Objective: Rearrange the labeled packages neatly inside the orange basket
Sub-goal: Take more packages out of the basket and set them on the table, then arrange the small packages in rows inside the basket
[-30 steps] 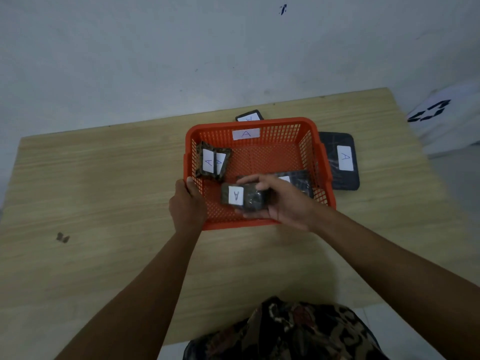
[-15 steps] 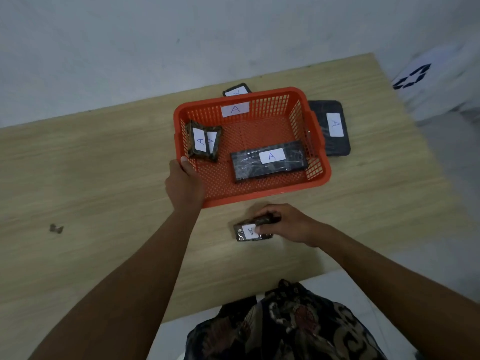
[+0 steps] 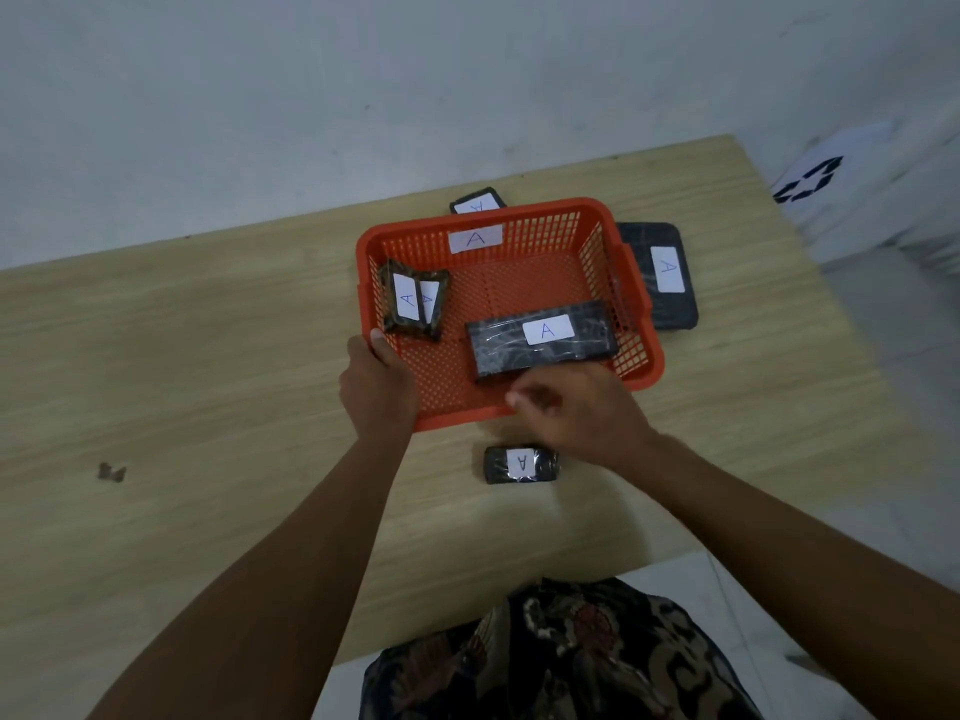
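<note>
- Released half a second ago, the small pack (image 3: 521,464) now lies alone on the tabletop (image 3: 208,387), just in front of the basket (image 3: 647,350), its "A" label facing up; the right hand has lifted off it and moved up over the basket's near rim.
- Left hand (image 3: 378,388): grips the basket's near-left corner, thumb hooked inside the rim, steadying it as it did in both earlier frames.
- Inside the basket, left side: two small labeled packs (image 3: 413,301) lean together against the left wall, unmoved.
- Centre right: a long pack (image 3: 543,340) lies flat and slightly askew on the basket floor, label up.
- Right hand (image 3: 574,407): hovers over the near rim, fingers (image 3: 524,400) loosely curled and blurred, holding nothing; it appears headed for the long pack.
- Outside the basket: one pack (image 3: 478,202) peeks out behind the far wall, and a large flat pack (image 3: 662,275) rests on the tabletop against the right wall.
- Judgement: with three packs out and three in, the basket is being emptied before restacking; the tidy arrangement has not yet begun.
</note>
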`<action>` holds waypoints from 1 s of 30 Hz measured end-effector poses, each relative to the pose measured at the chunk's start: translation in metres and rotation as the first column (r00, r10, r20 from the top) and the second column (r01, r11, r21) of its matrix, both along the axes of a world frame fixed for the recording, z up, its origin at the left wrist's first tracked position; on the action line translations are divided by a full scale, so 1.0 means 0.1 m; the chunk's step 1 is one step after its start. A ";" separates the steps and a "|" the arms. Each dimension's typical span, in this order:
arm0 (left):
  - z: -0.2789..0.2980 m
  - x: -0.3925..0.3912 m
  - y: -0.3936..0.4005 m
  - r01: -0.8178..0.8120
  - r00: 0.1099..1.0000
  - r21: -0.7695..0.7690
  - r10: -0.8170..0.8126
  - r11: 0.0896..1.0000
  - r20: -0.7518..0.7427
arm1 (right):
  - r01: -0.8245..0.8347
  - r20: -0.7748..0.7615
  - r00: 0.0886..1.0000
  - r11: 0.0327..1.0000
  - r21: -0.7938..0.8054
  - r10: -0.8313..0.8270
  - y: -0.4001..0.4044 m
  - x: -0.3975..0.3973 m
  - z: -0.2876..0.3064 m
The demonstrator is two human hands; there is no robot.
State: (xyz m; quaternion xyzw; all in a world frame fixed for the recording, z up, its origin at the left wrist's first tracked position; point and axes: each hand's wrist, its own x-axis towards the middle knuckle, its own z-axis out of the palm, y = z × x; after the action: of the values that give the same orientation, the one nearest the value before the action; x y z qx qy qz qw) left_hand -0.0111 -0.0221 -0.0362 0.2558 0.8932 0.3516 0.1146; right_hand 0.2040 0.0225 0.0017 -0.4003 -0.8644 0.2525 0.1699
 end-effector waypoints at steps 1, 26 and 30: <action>0.00 0.00 -0.01 0.000 1.000 -0.001 0.000 1.000 0.010 | -0.006 0.011 1.000 1.000 0.008 0.006 0.12 -0.07 0.04; 0.00 0.04 0.00 -0.027 0.999 -0.031 0.026 0.999 -0.020 | 0.278 0.538 0.800 0.959 0.056 -0.264 1.19 -0.49 -0.20; -0.01 0.03 0.01 -0.022 0.999 -0.029 0.021 0.999 -0.024 | 0.235 0.497 0.835 0.970 0.068 -0.237 1.19 -0.48 -0.24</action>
State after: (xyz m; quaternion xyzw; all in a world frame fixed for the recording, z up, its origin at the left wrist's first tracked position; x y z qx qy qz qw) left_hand -0.0078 -0.0213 -0.0371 0.2485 0.9024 0.3365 0.1038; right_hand 0.1561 0.1418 -0.0227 -0.5552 -0.8232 0.1153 -0.0298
